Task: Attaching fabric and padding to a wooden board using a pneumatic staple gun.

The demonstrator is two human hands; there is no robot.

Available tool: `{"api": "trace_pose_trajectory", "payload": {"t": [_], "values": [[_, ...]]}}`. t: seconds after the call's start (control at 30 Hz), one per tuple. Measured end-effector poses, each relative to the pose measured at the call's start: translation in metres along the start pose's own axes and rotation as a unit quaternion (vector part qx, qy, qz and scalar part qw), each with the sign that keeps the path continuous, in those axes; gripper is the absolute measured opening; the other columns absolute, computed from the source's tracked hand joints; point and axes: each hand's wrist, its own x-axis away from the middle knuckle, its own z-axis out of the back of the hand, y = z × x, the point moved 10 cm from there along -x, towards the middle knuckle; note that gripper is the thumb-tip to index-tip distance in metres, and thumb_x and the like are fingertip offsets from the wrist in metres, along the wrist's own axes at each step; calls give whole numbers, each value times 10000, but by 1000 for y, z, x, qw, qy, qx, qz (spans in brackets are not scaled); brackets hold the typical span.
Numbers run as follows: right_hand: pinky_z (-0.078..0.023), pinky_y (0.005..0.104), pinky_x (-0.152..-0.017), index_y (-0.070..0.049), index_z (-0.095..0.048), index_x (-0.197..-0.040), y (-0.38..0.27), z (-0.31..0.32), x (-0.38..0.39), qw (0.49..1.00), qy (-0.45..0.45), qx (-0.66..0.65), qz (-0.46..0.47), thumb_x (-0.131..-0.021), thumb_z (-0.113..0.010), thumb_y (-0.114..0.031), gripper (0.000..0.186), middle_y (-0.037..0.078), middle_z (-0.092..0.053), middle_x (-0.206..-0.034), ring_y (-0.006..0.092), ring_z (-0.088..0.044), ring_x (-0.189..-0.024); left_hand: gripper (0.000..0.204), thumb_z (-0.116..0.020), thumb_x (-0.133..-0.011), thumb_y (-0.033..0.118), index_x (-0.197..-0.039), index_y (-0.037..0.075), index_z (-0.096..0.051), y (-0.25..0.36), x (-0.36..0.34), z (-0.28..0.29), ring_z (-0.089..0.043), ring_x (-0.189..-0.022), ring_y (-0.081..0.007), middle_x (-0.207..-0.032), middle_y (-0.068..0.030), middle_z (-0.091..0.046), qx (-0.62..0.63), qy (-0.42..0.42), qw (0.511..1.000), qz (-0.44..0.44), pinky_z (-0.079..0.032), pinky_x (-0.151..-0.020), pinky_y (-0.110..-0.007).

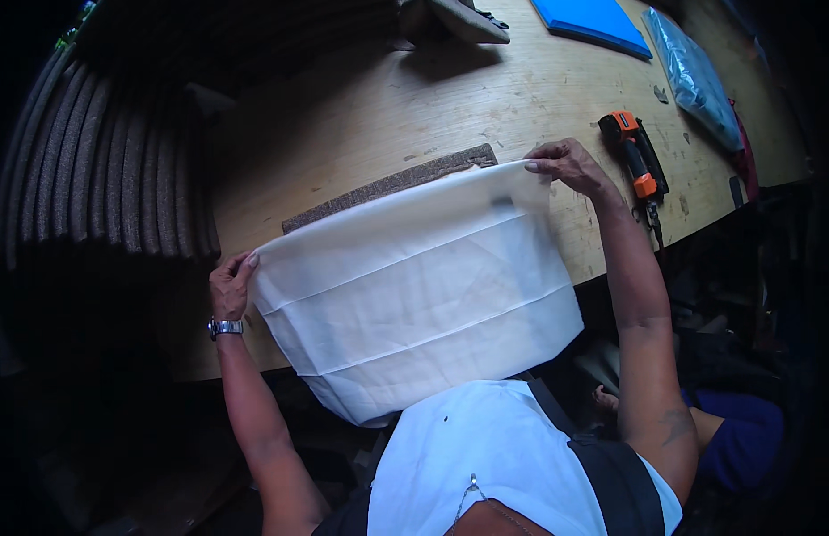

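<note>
A white cloth (423,286) with crosswise crease lines is stretched between my two hands, its near part hanging past the table's front edge. My left hand (231,281), with a metal watch at the wrist, pinches the cloth's far left corner. On the right, my right hand (566,167) pinches the far right corner between thumb and fingers. Beyond the cloth's far edge a strip of a brown textured upholstered piece (387,186) shows on the table; the cloth covers the rest of it.
Stacked brown padded panels (110,161) stand at the left. An orange and black staple gun (633,152) lies right of my right hand on the wooden table (343,134). Farther back are a blue flat item (593,22), a clear plastic bag (696,76) and a brown padded piece (450,20).
</note>
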Motion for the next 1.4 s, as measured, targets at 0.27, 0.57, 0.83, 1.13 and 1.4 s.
{"api": "trace_pose_trajectory", "payload": {"t": [0.27,0.57,0.83,1.13,1.4], "values": [[-449,234,-633,-95,-689,-982,0,-16,-1,998,-38,48,-13,-901,-717,-335,255,-43,-593,-778,65,-532,-713,251,-665,-928,244,-978,-1,-696,-24,3,0,-573,-826,-117,-946,-34,-645,-33,-107,993,37,-470,-797,-274],[-475,292,-707,-39,-722,-911,37,-30,-58,999,48,23,-8,-882,-698,-312,275,23,-660,-804,112,-561,-734,212,-645,-864,135,-1019,-8,-664,2,-52,-29,-629,-928,-360,-1025,-189,-682,-362,115,924,-42,-482,-884,-455],[-466,280,-683,-26,-722,-910,1,-23,-32,995,89,33,11,-891,-694,-300,276,22,-658,-766,97,-562,-716,224,-666,-888,203,-1072,76,-665,283,4,-240,-608,-1038,-303,-1100,-106,-678,-156,106,878,-440,-439,-911,-446],[-496,282,-740,-5,-716,-980,-45,-24,14,997,34,6,68,-927,-663,-278,284,49,-700,-851,96,-614,-791,207,-656,-960,226,-1008,25,-662,307,0,-344,-597,-718,-134,-823,-74,-675,-62,-193,907,-369,-476,-664,-298],[-499,248,-762,-22,-702,-1040,-27,-95,5,905,-113,-405,69,-914,-728,-274,283,25,-692,-938,75,-614,-866,211,-582,-1007,209,-977,6,-629,316,22,-314,-613,-907,-184,-979,-80,-664,174,-280,868,-372,-482,-780,-363]]}}
